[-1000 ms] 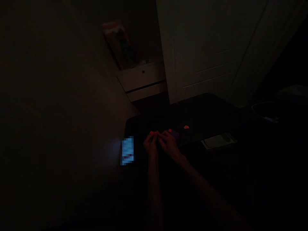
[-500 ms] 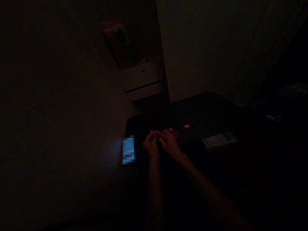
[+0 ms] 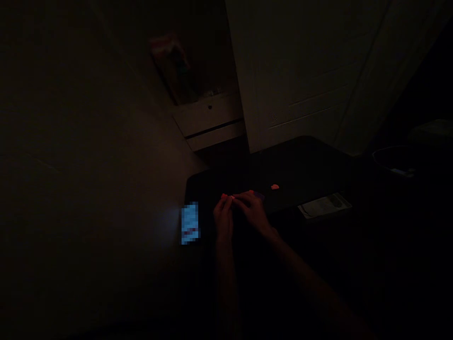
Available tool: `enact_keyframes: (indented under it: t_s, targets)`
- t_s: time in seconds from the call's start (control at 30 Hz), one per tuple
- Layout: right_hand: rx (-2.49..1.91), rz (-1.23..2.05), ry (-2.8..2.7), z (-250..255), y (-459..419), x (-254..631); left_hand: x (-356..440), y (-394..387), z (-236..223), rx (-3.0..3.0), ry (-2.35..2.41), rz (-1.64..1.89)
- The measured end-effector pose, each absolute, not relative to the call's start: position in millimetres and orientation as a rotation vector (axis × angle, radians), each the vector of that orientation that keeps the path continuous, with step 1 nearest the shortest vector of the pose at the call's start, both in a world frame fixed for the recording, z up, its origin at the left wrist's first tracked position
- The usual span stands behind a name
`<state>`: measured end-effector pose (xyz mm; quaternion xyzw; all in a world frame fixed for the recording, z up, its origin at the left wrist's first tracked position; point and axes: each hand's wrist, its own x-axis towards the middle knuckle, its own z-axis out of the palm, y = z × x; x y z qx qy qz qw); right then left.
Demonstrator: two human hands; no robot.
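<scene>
The scene is very dark. My left hand (image 3: 222, 218) is closed, its fingertips pinching a small glowing-orange piece (image 3: 224, 196) whose kind I cannot make out. Against it, the fingers of my right hand (image 3: 254, 208) are drawn together, their tips meeting the left fingertips at a small bright bit. Partly behind the right hand lies a flat purple thing (image 3: 259, 195), with a reddish-orange spot at its edge. A separate orange lump (image 3: 275, 187) rests on the dark tabletop (image 3: 300, 160), to the right of both hands.
A lit, blurred-out screen (image 3: 190, 223) stands at the table's left end, beside the wall (image 3: 141, 165). At the front edge on the right is a pale flat box (image 3: 323, 206). Behind the table are a light drawer unit (image 3: 212, 115) and a pale panel (image 3: 293, 94).
The hands stay together at nearly the same spot. My right fingers have flattened and now cover more of the orange spot by the purple thing. The view has shifted slightly.
</scene>
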<state>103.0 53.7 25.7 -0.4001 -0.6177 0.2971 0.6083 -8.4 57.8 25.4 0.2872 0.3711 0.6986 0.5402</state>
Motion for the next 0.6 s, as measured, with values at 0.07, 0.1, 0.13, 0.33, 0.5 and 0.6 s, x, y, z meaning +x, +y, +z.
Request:
enact_keyframes:
  t_s: [0.07,0.1,0.13,0.33,0.5,0.6]
  targets:
    - [-0.932,0.673,-1.421,29.0,52.2,104.6,-8.6,57.5,25.2,0.679,0.87,1.642]
    - [-0.93,0.66,-1.43,31.0,51.6,106.3,-8.9,57.3,25.2,0.682,0.866,1.629]
    - [-0.925,0.646,-1.444,33.2,51.2,108.4,-9.3,57.1,25.4,0.687,0.86,1.616]
    - [-0.876,0.624,-1.546,41.8,50.2,125.5,-13.0,55.3,29.3,0.731,0.811,1.479]
    - [-0.83,0.562,-1.574,35.4,53.1,131.5,-15.1,56.2,28.9,0.774,0.812,1.408]
    - [-0.812,0.513,-1.604,32.4,54.9,131.5,-16.2,57.5,27.0,0.724,0.809,1.423]
